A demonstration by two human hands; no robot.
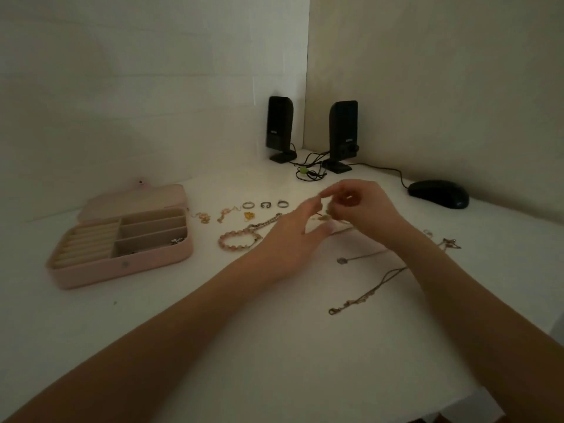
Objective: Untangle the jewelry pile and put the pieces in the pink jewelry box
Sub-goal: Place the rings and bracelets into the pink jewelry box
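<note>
The pink jewelry box lies open at the left, with a small piece in its front right compartment. My left hand and my right hand meet over the middle of the white table, both pinching a small tangled piece between the fingertips. A pink bead bracelet lies just left of my left hand. Three rings sit in a row behind it, with small gold pieces to their left. Chains lie loose under my right forearm.
Two black speakers with tangled cables stand in the back corner. A black mouse rests at the back right. The table's front edge runs diagonally at the lower right.
</note>
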